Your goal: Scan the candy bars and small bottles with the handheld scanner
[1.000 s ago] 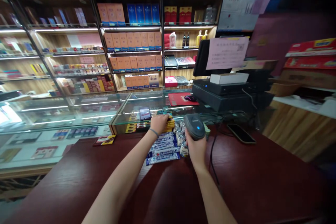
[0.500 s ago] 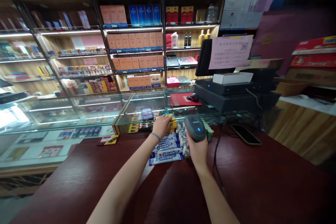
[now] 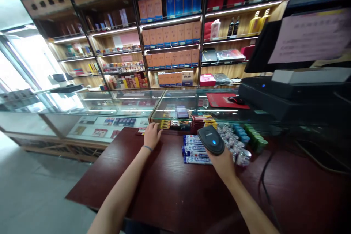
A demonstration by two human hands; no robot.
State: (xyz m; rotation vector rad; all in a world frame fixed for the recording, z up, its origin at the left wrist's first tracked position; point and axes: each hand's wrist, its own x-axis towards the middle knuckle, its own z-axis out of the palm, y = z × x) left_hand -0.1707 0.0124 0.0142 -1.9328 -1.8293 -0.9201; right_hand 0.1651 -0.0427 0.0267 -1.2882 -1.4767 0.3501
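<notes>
My right hand (image 3: 224,161) is closed round a black barcode scanner (image 3: 211,139) with a blue light, held above a row of blue-and-white packets (image 3: 192,150) on the dark red desk (image 3: 175,190). My left hand (image 3: 151,135) reaches to the desk's far edge. Its fingers are stretched forward, and it lies beside a small red-and-yellow packet (image 3: 140,131), touching it. A stack of yellow and red boxes (image 3: 203,120) stands behind the blue packets.
Small silver-capped bottles (image 3: 236,144) and green cans (image 3: 255,139) stand to the right of the scanner. A black cable (image 3: 263,182) runs over the desk. A till and screen (image 3: 287,91) fill the right side. Glass counters (image 3: 123,104) and lit shelves lie beyond.
My left hand has left the yellow boxes and moved left to the red-and-yellow packet. My view has swung left and closer. The scanner stays in my right hand.
</notes>
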